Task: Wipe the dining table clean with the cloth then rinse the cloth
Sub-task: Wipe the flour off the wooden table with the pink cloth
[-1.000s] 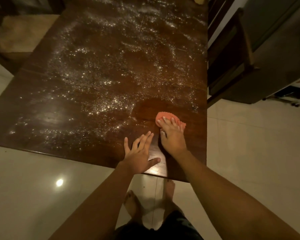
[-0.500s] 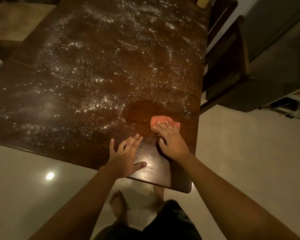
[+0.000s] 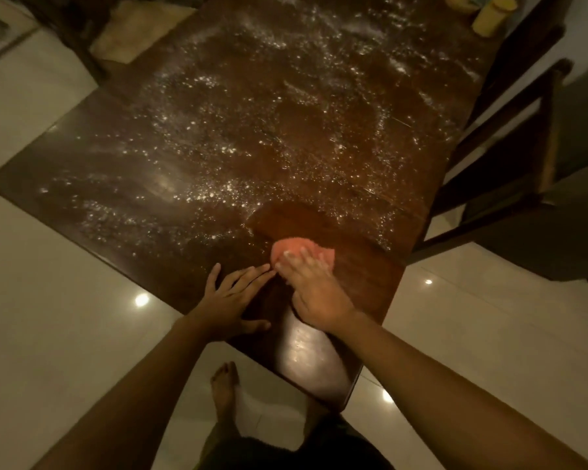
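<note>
Right hand [image 3: 314, 293] presses cloth [image 3: 287, 247], fingers [image 3: 304, 259] straight; left hand [image 3: 230, 300] flat on table [image 3: 286, 130] (powder-strewn).

The cloth [image 3: 302, 249] lies on the table [image 3: 364, 283] close to its near right corner, under the right hand [image 3: 316, 293]. The left hand [image 3: 230, 300] rests flat on the table just left of it. A chair [image 3: 523, 147] stands along the table's right side.

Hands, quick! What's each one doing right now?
Left hand: open, flat on the table.
Right hand: open, pressing the pink cloth onto the table.
</note>
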